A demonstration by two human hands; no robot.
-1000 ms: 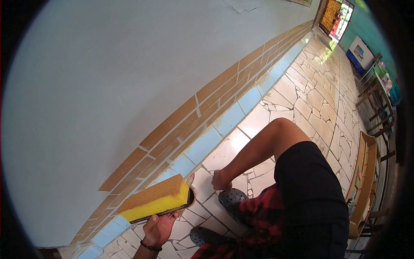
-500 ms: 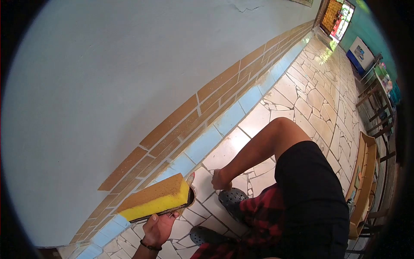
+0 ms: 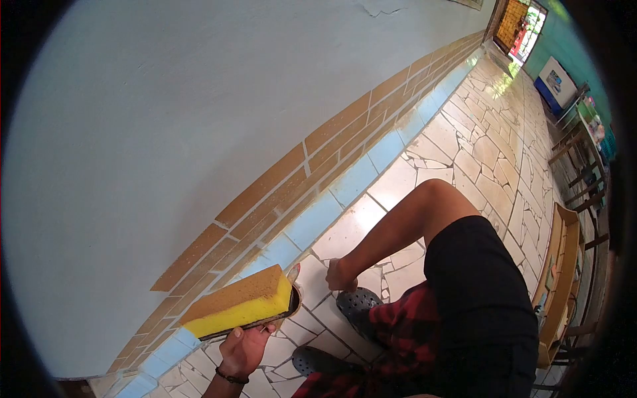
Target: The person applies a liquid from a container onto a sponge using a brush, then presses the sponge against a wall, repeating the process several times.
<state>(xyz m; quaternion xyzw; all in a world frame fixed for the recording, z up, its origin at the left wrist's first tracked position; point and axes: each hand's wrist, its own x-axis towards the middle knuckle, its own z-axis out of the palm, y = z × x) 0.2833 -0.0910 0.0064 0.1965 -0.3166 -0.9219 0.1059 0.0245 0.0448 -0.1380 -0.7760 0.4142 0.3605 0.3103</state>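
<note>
My left hand (image 3: 244, 349), with a dark bracelet at the wrist, grips from below a sponge float, a thick yellow sponge block (image 3: 242, 310) on a dark backing. The sponge's upper face is stained brown. Close to its right end are a dark rounded rim and a small reddish pointed thing (image 3: 294, 272), partly hidden; I cannot tell what they belong to. My right hand (image 3: 340, 276) hangs above the floor by a dark clog (image 3: 358, 308), its fingers curled in; what they hold, if anything, is hidden.
Alongside runs a pale wall (image 3: 166, 132) with a painted brown brick pattern (image 3: 265, 186) above light-blue skirting tiles (image 3: 348, 182). Irregular pale tiles cover the floor (image 3: 478, 152). A wooden tray-like piece (image 3: 561, 278), a cluttered table (image 3: 590, 129) and a white-and-blue box (image 3: 556, 83) stand at right.
Almost nothing differs. The sponge float and my left hand have shifted very slightly; my right hand stays in the same place.
</note>
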